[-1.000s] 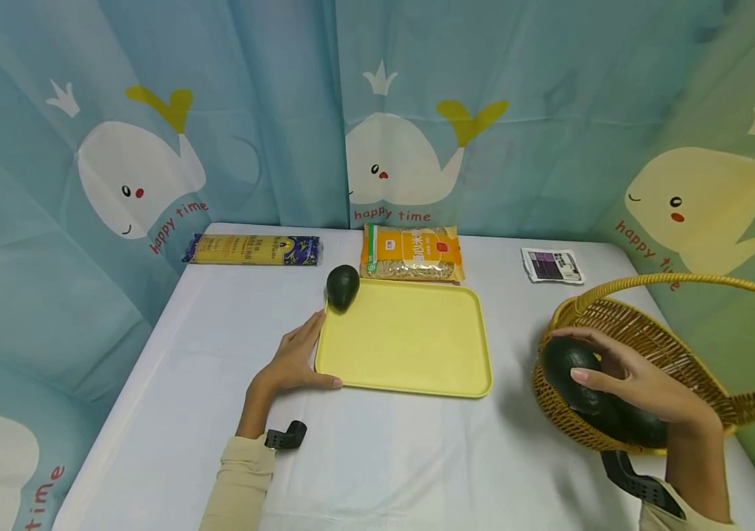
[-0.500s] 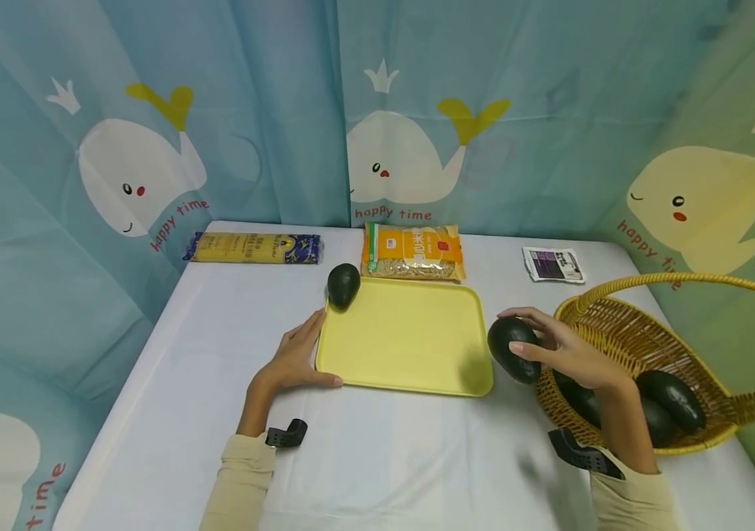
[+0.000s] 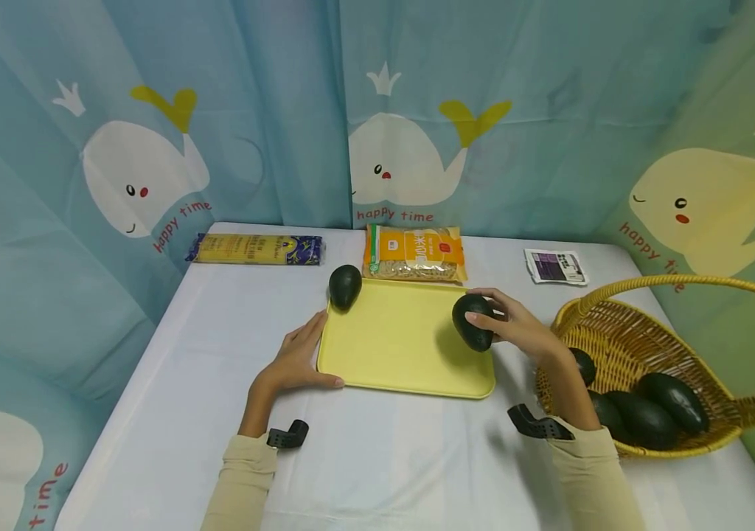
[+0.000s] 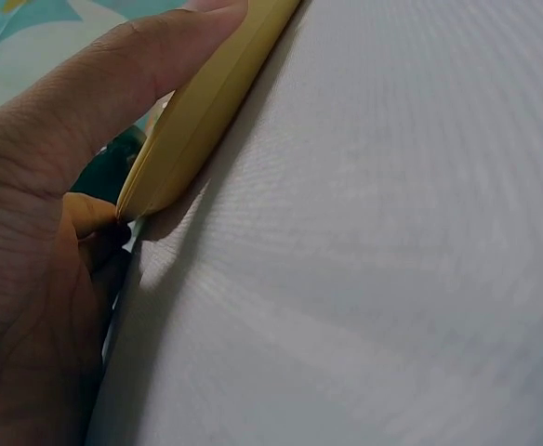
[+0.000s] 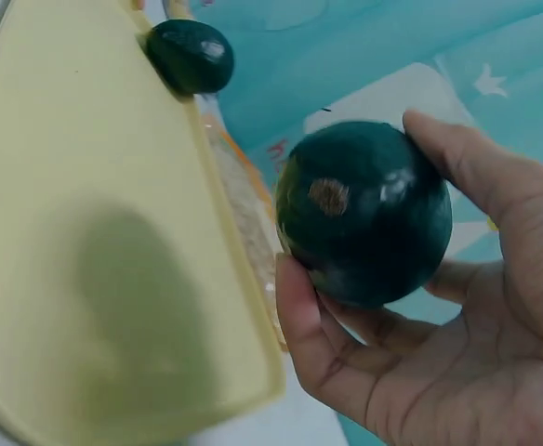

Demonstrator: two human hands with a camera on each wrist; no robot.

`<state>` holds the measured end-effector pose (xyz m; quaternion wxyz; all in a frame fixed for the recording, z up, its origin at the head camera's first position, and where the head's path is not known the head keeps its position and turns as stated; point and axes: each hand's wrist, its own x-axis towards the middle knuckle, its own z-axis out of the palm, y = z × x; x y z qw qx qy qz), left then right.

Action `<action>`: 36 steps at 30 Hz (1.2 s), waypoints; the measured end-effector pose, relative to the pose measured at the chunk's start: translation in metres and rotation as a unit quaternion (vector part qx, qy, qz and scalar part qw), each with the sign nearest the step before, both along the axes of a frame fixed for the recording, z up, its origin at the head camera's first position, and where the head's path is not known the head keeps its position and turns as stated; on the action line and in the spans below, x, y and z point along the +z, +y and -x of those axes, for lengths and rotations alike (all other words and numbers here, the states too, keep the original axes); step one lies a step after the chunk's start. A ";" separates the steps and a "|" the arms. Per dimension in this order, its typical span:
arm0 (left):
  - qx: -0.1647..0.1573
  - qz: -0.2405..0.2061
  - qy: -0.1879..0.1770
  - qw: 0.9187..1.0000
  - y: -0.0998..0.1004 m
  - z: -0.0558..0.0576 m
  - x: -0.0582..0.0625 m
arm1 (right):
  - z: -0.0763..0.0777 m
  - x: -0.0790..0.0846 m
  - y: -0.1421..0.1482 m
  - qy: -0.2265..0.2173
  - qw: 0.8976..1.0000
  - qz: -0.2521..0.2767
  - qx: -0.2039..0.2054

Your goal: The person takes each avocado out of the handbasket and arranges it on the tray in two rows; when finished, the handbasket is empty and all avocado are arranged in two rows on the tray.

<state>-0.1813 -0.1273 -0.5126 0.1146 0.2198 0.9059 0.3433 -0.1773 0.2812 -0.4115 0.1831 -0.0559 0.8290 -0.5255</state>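
Observation:
My right hand grips a dark green avocado above the right part of a yellow tray. In the right wrist view the held avocado shows its brown stem end, apart from the tray, and its shadow falls below. Another avocado lies at the tray's far left corner. At the tray's near left corner rests my left hand, fingers extended along the left edge and thumb against the front edge. The left wrist view shows the thumb touching the tray's rim.
A wicker basket with a tall handle holds several avocados on the right. Behind the tray lie an orange grain bag and a long noodle packet. A small white and purple sachet lies at the back right.
My right hand has lifted the avocado out of the basket and carried it left, over the tray's right side. The left hand and the tray have stayed in place.

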 end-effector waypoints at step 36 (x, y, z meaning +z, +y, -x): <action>-0.009 -0.009 0.015 1.000 0.000 0.002 0.000 | 0.072 -0.050 -0.086 0.028 0.994 -0.029 -0.100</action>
